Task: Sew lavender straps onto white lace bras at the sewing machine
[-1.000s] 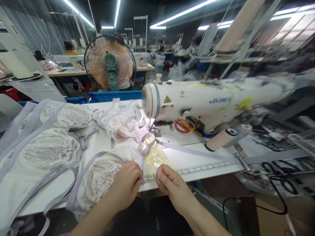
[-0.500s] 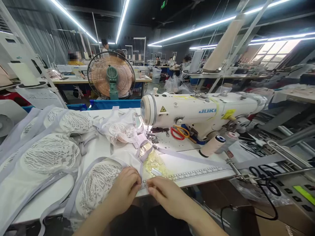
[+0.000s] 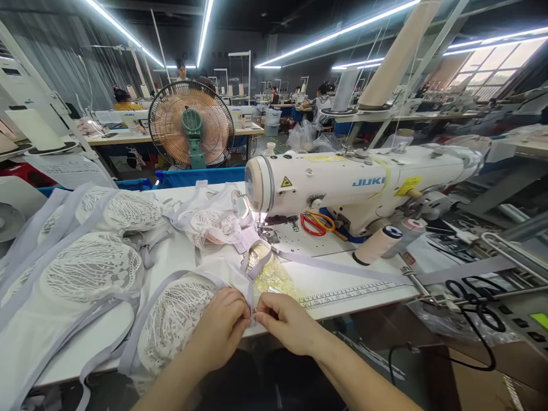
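Observation:
My left hand (image 3: 220, 328) pinches the edge of a white lace bra piece (image 3: 171, 319) at the table's front edge. Closed against it from the right, my right hand (image 3: 285, 319) has its fingertips meeting the left hand's on the grey strap end, with something small between them that I cannot make out. Just behind the hands lies a heap of small yellowish clear parts (image 3: 272, 274). A grey strap (image 3: 338, 268) runs from the needle of the white JUKI sewing machine (image 3: 342, 182) to the right.
Several lace bra pieces (image 3: 85, 262) are stacked on the left of the white table (image 3: 342, 285). Red-handled scissors (image 3: 314, 222) and a thread cone (image 3: 377, 245) lie by the machine. A fan (image 3: 190, 123) stands behind. Black scissors (image 3: 471, 291) hang at right. People work at far tables.
My right hand moved left from the table edge to meet my left hand on the strap end. The small clear piece it pinched is no longer visible.

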{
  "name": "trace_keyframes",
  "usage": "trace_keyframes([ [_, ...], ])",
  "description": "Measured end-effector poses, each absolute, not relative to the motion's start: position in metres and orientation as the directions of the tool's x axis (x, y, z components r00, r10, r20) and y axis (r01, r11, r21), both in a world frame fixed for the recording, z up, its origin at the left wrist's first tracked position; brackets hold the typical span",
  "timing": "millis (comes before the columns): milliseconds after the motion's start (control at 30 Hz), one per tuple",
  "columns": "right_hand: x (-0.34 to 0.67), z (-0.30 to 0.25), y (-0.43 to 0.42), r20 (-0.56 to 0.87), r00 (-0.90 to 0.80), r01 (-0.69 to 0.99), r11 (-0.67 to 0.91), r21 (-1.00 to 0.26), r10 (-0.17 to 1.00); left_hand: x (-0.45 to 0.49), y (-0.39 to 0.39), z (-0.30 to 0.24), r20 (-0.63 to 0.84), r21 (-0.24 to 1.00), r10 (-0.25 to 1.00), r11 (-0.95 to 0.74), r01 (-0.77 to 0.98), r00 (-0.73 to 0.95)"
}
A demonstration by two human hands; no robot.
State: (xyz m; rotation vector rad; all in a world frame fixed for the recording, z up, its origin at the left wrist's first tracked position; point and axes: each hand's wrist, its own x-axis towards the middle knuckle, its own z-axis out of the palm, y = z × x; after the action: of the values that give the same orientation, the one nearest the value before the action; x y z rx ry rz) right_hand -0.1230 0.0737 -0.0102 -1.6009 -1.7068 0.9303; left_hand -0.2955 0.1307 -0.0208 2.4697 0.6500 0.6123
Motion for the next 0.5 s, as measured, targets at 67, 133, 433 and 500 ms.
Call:
trace_keyframes([
  [67, -0.116, 0.000, 0.060, -0.050, -0.159, 0.559, 0.049, -0.828, 0.986, -0.294, 0.131, -0.020, 0.292, 0.573, 0.562, -0.750, 0.329, 0.774],
  [133, -0.108, 0.013, 0.045, -0.122, -0.447, 0.500, 0.135, -0.855, 0.886, -0.293, 0.131, -0.020, 0.283, 0.568, 0.571, -0.747, 0.345, 0.770],
  [433, -0.112, 0.004, 0.051, -0.120, -0.128, 0.765, 0.021, -0.643, 0.984, -0.289, 0.131, -0.022, 0.237, 0.556, 0.605, -0.726, 0.404, 0.760],
  [500, -0.119, -0.004, 0.059, -0.085, -0.061, 0.790, -0.004, -0.613, 0.994, -0.289, 0.131, -0.022, 0.246, 0.553, 0.605, -0.729, 0.403, 0.757],
])
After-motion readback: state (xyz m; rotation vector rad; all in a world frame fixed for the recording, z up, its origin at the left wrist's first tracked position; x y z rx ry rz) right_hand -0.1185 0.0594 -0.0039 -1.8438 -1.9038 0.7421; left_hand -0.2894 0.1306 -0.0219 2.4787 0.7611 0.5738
